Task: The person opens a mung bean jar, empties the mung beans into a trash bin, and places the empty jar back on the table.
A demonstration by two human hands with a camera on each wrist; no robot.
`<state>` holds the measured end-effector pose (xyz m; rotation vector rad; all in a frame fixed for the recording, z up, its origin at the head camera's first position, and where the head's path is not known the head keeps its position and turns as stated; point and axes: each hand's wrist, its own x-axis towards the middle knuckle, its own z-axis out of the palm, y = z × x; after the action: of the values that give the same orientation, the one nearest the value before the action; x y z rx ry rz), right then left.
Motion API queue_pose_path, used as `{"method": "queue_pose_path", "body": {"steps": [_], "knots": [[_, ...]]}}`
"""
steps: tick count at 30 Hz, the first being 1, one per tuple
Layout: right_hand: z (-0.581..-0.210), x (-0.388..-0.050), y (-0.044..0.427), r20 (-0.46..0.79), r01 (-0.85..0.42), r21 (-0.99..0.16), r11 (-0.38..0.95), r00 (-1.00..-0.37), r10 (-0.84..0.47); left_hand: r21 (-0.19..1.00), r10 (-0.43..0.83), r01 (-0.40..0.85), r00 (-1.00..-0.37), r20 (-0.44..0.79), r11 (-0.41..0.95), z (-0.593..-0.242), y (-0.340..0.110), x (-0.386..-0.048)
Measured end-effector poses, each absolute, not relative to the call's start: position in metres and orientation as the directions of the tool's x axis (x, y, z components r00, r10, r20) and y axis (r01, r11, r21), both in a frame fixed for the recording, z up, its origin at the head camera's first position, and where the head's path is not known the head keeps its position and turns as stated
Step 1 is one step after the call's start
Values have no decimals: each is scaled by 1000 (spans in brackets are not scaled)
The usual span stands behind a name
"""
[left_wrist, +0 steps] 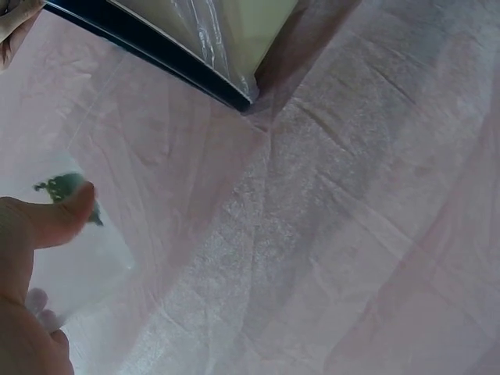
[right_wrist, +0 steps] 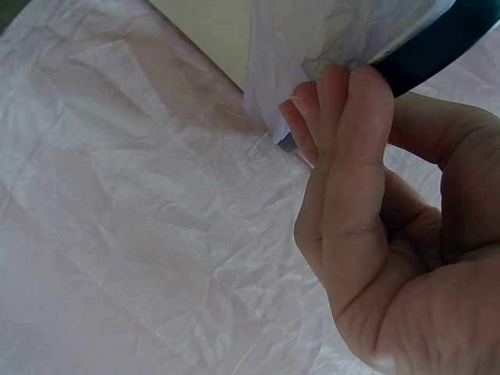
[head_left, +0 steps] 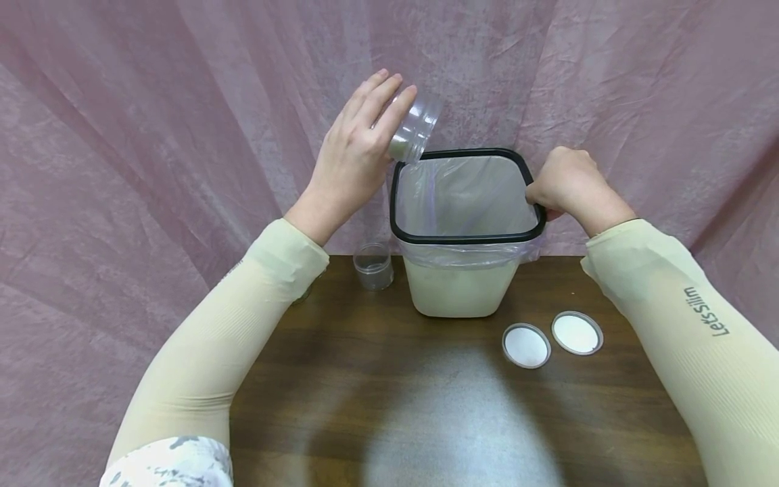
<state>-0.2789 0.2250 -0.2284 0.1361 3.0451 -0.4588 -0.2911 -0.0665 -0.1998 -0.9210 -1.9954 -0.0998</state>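
Where the bin (head_left: 459,291) is standing: the table (head_left: 438,412) is carrying it, and a pink curtain (head_left: 243,74) is hanging behind.
Left of the bin: a second jar (head_left: 374,268), clear, is standing just beside it.
Near the bin's front right: two white-centred lids (head_left: 527,345) are lying flat, side by side.
Left hand (head_left: 356,142): its thumb and fingers are wrapping round a clear jar (head_left: 422,128), tilting by the bin's back left corner.
Right hand (head_left: 569,181): well apart from the other, it is clamping the bin's black rim (head_left: 468,239) and clear liner (head_left: 471,255) on the right.
Hard to see: green bits (left_wrist: 64,187) are showing in the held jar, but the thumb is partly covering them; the left sleeve (head_left: 207,358) is mostly hiding something left of the bin, and I'm not making out what.
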Motion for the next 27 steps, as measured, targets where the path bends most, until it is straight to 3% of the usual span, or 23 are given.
{"method": "queue_pose_path", "body": {"steps": [27], "knots": [[-228,-279,225,-67,93,-279,956,-995,78,-266,565,622,-348,749,736,-201,-69,-291]]}}
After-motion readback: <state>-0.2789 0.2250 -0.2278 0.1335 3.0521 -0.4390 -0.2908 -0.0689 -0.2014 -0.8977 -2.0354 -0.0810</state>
